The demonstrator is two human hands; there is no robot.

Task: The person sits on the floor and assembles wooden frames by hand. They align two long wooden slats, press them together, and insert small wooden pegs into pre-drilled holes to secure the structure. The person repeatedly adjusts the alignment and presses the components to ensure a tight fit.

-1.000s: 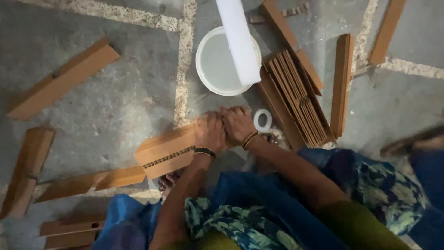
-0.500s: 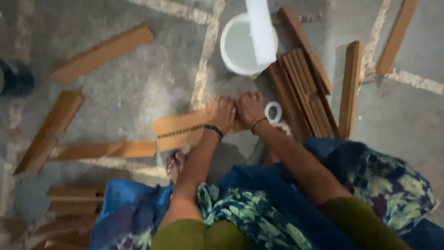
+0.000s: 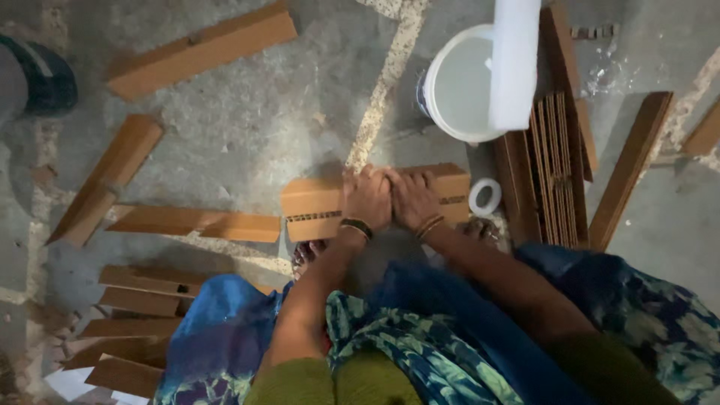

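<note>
A brown folded cardboard piece (image 3: pixel 315 205) lies across the stone floor in front of me. My left hand (image 3: pixel 365 199) and my right hand (image 3: pixel 411 199) rest side by side on its middle, fingers curled over the top edge, gripping it. A dark bangle sits on my left wrist, thin bangles on my right. A white tape roll (image 3: pixel 484 196) lies just right of the cardboard's end. My toes (image 3: pixel 307 253) show under the cardboard.
A white bucket (image 3: pixel 459 88) with a white foam strip (image 3: pixel 514 60) across it stands ahead. A stack of cardboard strips (image 3: pixel 553 166) lies at right; loose cardboard pieces (image 3: pixel 196 223) lie scattered left and lower left. A dark shoe (image 3: pixel 46 75) is at the far left.
The view has shifted, so the scene sits further right and lower. Both hands stay together on the cardboard piece, which now lies more level.
</note>
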